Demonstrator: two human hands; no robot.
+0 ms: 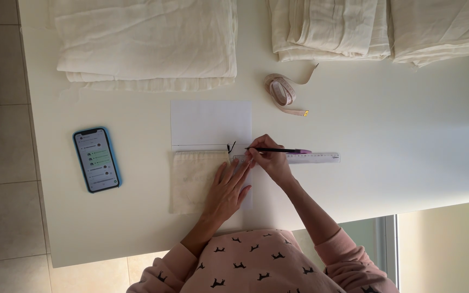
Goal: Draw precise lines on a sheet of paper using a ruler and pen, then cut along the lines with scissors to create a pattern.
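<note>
From the head camera, looking straight down on the white table [408, 135]: a sheet of white paper [211, 122] lies near the middle, with a thin dark line ruled across it. Over its lower part sits a small cream drawstring pouch [194, 182], flat, its black cord end curling up just at the line. A clear plastic ruler [310, 158] runs along that line and sticks out to the right, past the paper's edge.

The left forearm comes up from the pink patterned sleeve at a slant, and the left hand [228, 190] lies palm down — fingers spread and flat, pressing on the pouch's right edge and the near end of the ruler.

The right arm reaches in from the lower right, wrist bent inward. The right hand [270, 163] is curled, its fingertips pinching a pencil [280, 151] with a pink end — the point touches the paper just above the ruler, the shaft lying almost level and pointing right.

About them: a phone [97, 159] in a blue case to the left, screen lit; a coiled pink tape measure [284, 93] above the ruler; folded cream cloth [147, 43] stacked along the far edge.
</note>
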